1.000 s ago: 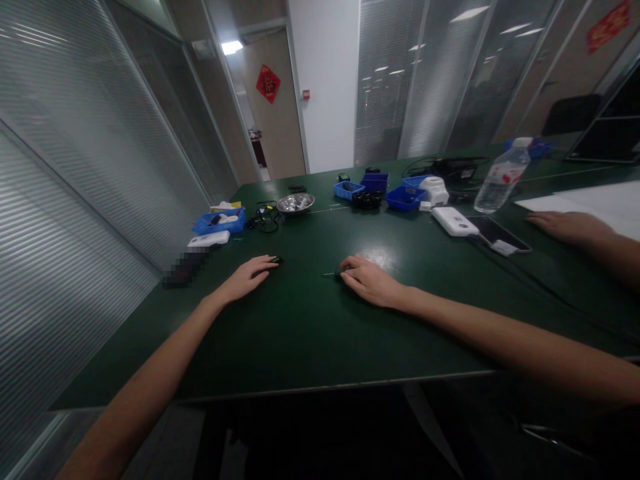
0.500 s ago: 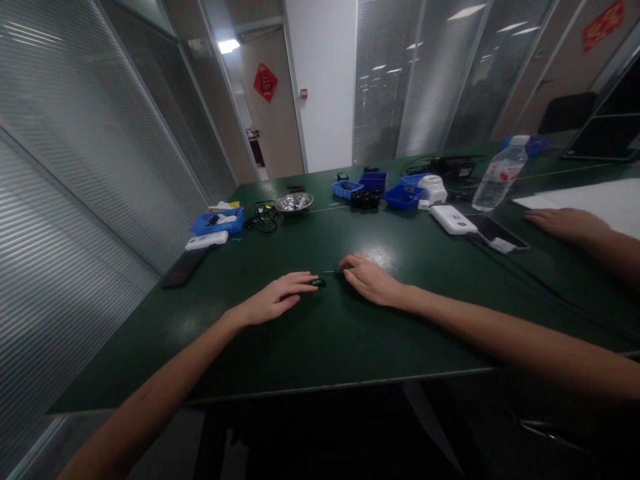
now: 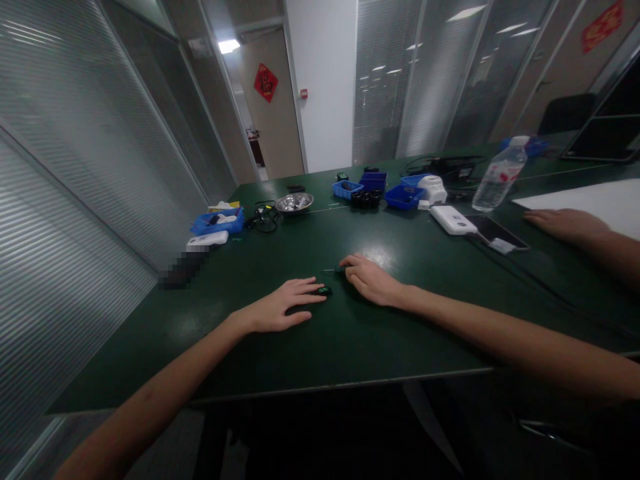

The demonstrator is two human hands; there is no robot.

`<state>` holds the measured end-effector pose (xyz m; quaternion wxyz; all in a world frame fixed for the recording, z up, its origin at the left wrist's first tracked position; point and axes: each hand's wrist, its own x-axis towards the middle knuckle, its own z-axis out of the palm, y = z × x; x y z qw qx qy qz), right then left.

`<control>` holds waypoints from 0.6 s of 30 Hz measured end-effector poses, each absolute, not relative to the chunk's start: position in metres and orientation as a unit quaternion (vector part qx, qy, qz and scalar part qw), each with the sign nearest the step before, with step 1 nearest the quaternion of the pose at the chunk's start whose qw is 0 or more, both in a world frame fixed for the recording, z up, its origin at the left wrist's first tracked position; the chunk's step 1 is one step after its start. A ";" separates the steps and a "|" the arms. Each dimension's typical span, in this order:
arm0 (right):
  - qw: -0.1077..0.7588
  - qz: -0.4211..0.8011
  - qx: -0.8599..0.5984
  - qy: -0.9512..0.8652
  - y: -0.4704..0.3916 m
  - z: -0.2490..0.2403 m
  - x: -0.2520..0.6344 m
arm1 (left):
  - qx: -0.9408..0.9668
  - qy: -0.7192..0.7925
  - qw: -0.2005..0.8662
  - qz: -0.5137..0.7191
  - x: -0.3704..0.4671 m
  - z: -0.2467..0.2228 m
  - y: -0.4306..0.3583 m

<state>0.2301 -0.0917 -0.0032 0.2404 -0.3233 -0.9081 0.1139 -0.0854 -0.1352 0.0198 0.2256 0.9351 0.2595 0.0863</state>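
The left hand (image 3: pixel 287 305) lies palm down, fingers spread, touching a small dark object (image 3: pixel 325 291) on the green table (image 3: pixel 280 363); the right hand (image 3: pixel 371 279) curls around a thin-shafted tool (image 3: pixel 331 271).

Bowl (image 3: pixel 294 211) on table (image 3: pixel 280 253), behind hands (image 3: pixel 280 307).

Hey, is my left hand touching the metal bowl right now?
No, your left hand lies flat with its fingertips at a small dark piece with green on it, while the metal bowl sits farther back.
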 end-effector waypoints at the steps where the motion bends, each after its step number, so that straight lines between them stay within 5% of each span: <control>1: 0.242 0.115 -0.324 -0.907 -0.092 -0.003 0.230 | 0.936 0.259 0.224 0.085 -0.085 0.020 -0.135; 18: 0.353 0.084 -0.308 -0.879 -0.093 -0.012 0.240 | 0.948 0.242 0.189 0.081 -0.086 0.025 -0.134</control>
